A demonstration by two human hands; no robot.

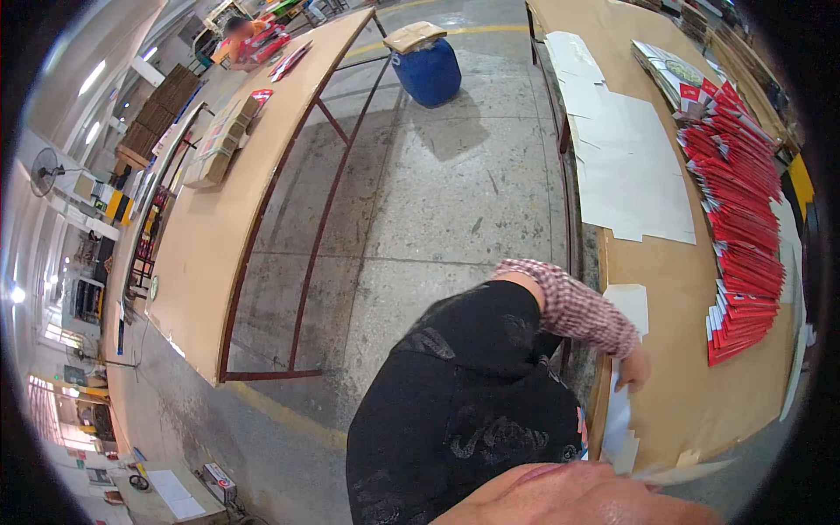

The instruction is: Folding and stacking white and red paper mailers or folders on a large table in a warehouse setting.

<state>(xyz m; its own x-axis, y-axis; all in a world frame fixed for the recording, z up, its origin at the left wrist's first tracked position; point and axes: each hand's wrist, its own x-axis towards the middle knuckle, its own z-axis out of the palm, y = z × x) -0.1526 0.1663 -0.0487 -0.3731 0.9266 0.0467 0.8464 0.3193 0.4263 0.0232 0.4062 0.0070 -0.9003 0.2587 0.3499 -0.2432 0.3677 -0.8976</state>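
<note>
My left hand (636, 367) comes down at the near edge of the right-hand table, its arm in a checked sleeve (577, 306). Its fingers are bent together on a narrow white sheet (617, 411) that lies along the table edge; the fingertips are partly hidden. Just beyond the wrist lies another white sheet (630, 306). Farther right on the same table is a long fanned stack of red and white printed packets (739, 219). My right hand does not show. A blurred pale piece (691, 472) sits at the lower right.
Large white sheets (630, 166) cover part of the brown table (700, 402). A stack of printed sheets (669, 70) stands at its far end. On the aisle floor is a blue drum (427, 74) topped with cardboard. A long table (201, 262) at left holds bundles (223, 144); a person (249, 44) leans there.
</note>
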